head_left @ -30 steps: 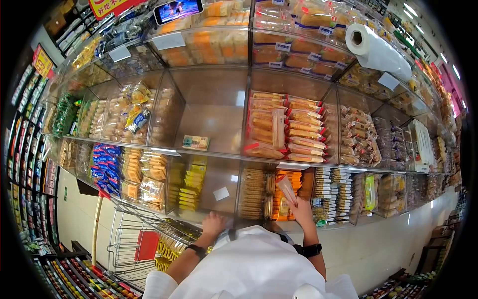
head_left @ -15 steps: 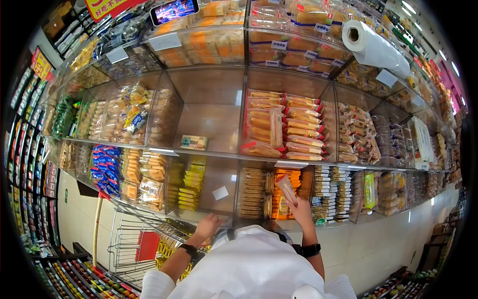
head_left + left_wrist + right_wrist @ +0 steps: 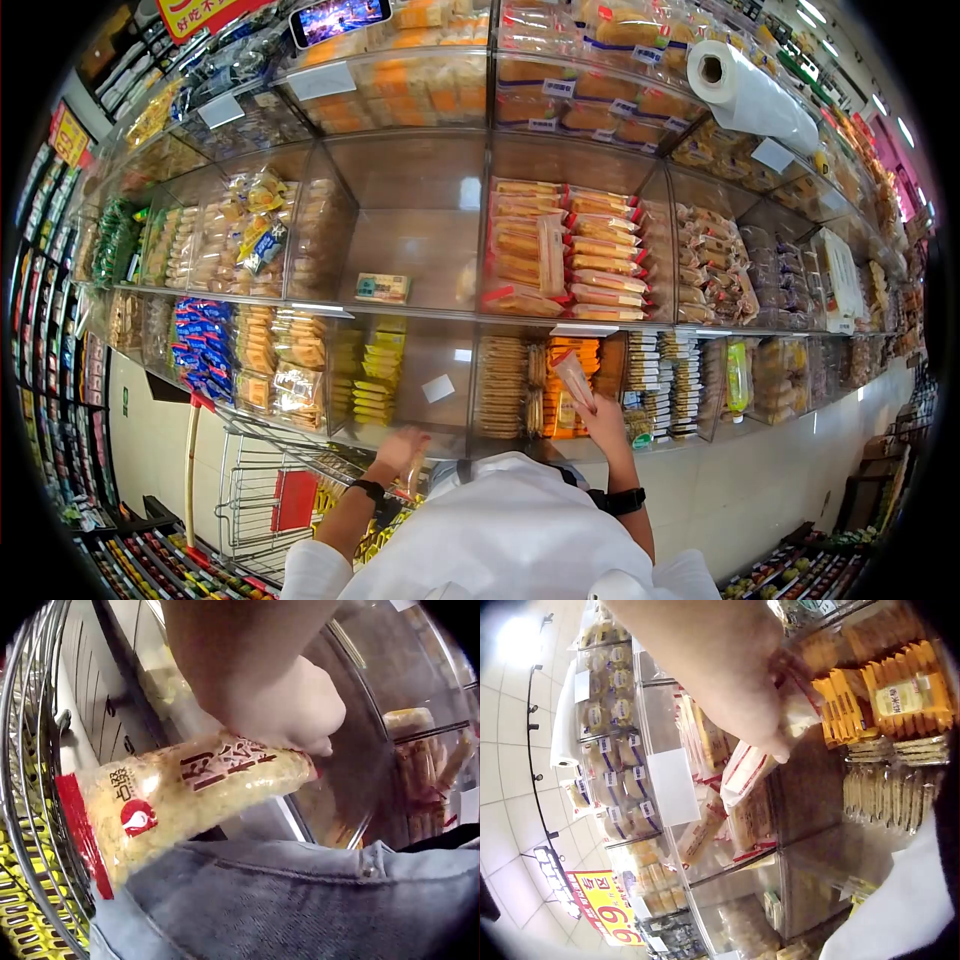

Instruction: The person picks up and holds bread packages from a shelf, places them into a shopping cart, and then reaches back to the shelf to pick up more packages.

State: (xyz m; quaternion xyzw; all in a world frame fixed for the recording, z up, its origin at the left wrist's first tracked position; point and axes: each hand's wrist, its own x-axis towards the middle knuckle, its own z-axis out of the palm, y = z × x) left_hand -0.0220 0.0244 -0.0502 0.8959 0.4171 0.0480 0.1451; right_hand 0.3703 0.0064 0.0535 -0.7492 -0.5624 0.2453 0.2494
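Leftward toward the shopping cart (image 3: 294,500) goes the left hand (image 3: 400,450) in the head view, while the right hand (image 3: 603,422) holds a pale packet (image 3: 573,376) before orange packets (image 3: 560,417), much as earlier. At the left wrist, the left hand grips one end of a red-ended packet (image 3: 180,799), slanting beside the jeans (image 3: 247,900). At the right wrist, the right hand pinches the pale packet's end, a white card (image 3: 673,786) beyond.
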